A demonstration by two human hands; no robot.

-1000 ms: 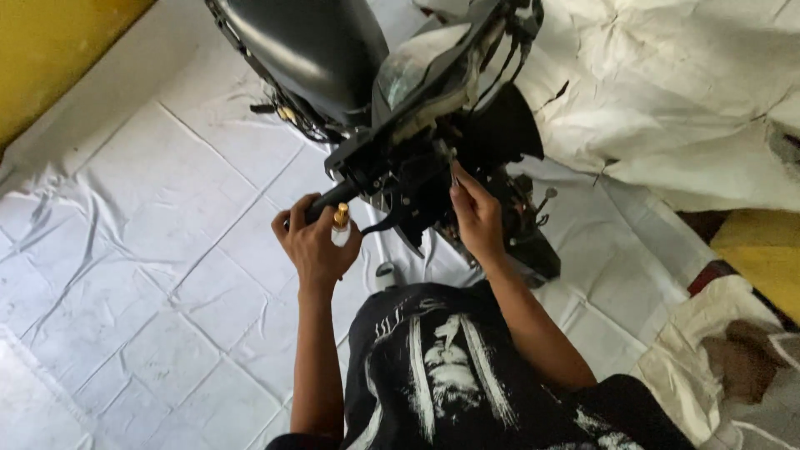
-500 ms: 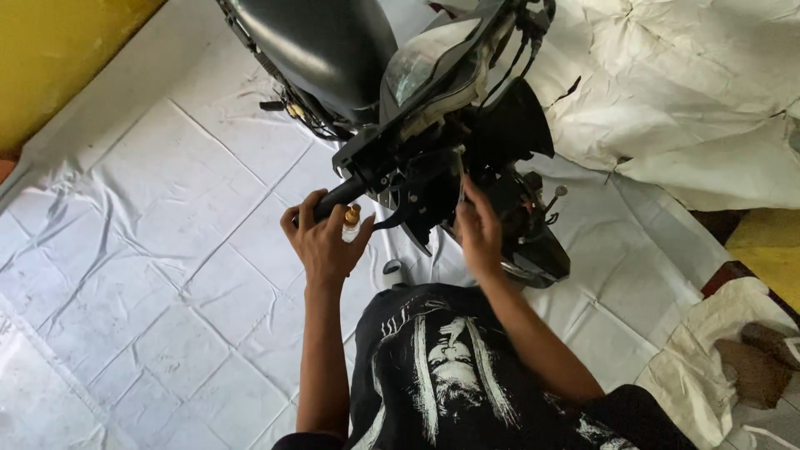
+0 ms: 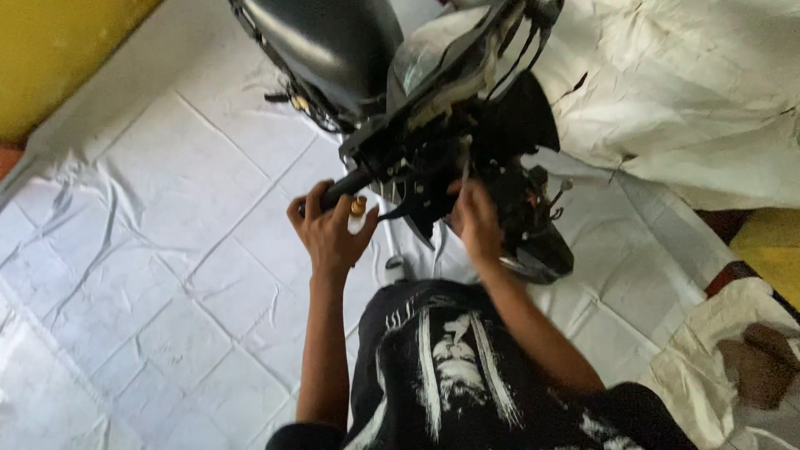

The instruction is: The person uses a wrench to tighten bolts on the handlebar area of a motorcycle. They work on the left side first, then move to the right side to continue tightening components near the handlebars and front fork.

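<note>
The black rubber handlebar grip (image 3: pixel 337 191) of the dark motorcycle (image 3: pixel 433 125) is clasped by the left hand (image 3: pixel 329 233). Just to its right, the black front assembly (image 3: pixel 517 208) is touched by the right hand (image 3: pixel 477 221); whether anything is held there cannot be told.

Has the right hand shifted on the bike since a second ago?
Barely: the right hand stays in the dark front assembly, beside the black cowl.

Left hand (image 3: pixel 329 233) curled in a fist, right hand (image 3: pixel 475 221) reaching forward, fingers bent
</note>
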